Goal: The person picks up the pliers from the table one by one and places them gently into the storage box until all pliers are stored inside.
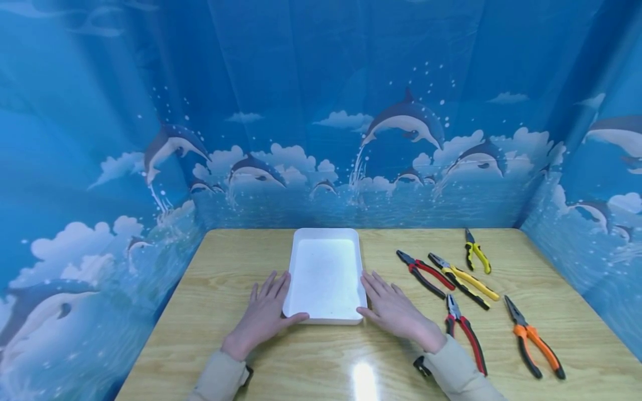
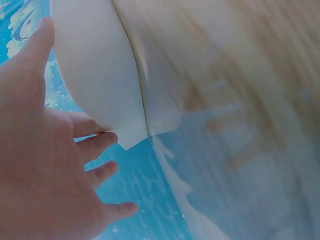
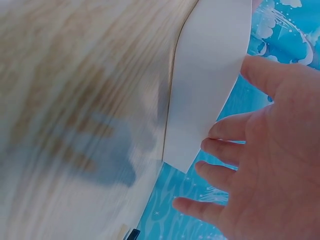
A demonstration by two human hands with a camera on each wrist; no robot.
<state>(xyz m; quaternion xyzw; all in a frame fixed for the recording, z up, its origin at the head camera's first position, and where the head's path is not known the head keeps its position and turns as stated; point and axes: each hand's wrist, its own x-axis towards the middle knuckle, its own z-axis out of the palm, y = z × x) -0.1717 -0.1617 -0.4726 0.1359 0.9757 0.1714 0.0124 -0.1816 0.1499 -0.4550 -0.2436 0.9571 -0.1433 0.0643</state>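
A white rectangular tray lies on the wooden table with its long sides running away from me. My left hand is at its left side, fingers straight and spread, thumb along the front left corner. On the opposite side my right hand rests its fingertips against the right wall, thumb near the front corner. Both wrist views show the tray's outer wall from low down, with extended fingers beside or touching it. Neither hand curls round the tray.
Right of the tray lie red-and-black pliers, yellow-and-black pliers, small yellow pliers, a second red-and-black pair and orange-and-black long-nose pliers. A blue dolphin-print curtain encloses the table at back and sides.
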